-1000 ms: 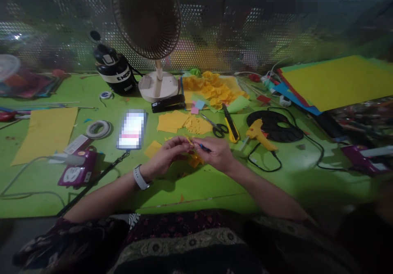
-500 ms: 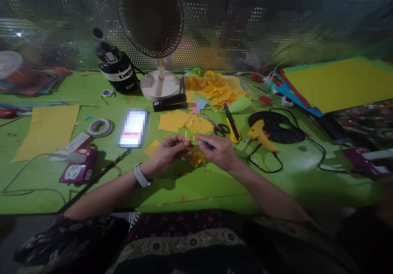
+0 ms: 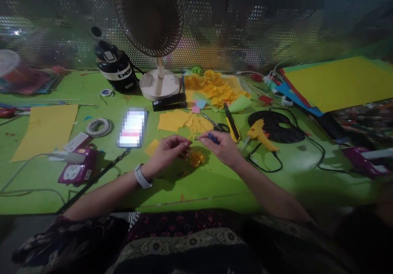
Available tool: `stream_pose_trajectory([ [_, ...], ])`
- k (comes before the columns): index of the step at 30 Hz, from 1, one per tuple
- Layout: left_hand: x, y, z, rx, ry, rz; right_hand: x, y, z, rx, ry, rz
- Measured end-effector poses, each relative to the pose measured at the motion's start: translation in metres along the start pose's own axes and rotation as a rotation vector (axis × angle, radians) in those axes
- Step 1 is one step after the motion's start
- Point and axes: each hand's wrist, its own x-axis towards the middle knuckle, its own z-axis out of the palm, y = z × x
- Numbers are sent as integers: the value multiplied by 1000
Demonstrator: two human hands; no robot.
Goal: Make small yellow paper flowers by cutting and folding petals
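Observation:
My left hand [image 3: 170, 149] is closed, thumb and fingertips pinched together over the table; whatever is between them is too small to make out. My right hand [image 3: 222, 148] is closed around a slim blue-handled tool [image 3: 213, 138] whose thin shaft points up and away to the left. A small gap separates the two sets of fingertips. Just below them lies a folded orange-yellow paper piece [image 3: 197, 158]. Beyond the hands are a pile of yellow paper cuttings [image 3: 198, 123], yellow paper squares [image 3: 172, 120] and black-handled scissors [image 3: 221, 127], partly behind my right hand.
A yellow box cutter [image 3: 233, 128] and a yellow glue gun [image 3: 260, 134] lie to the right. Leftward are a lit phone [image 3: 132, 128], a tape roll [image 3: 98, 127] and a purple box [image 3: 78, 168]. Behind stand a fan [image 3: 159, 83], a stapler [image 3: 169, 102] and orange paper petals [image 3: 211, 87].
My right hand has shifted slightly right, away from my left fingertips, and its blue-handled tool has turned so the shaft points upward. My left hand stays almost in place, still pinched.

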Motion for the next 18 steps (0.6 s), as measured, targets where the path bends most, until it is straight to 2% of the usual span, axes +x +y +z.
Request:
stream_pose_trajectory([
  [2,-1,-2,2,30,-3,34,1,0,4,118,-78,66],
  [4,-3,-3,3,60,-40,51,3,4,10,243,-79,135],
  [9,-5,-7,4,81,-146,33,7,13,17,450,56,275],
  [18,-2,-7,2,-92,-86,-86,13,14,16,518,224,259],
])
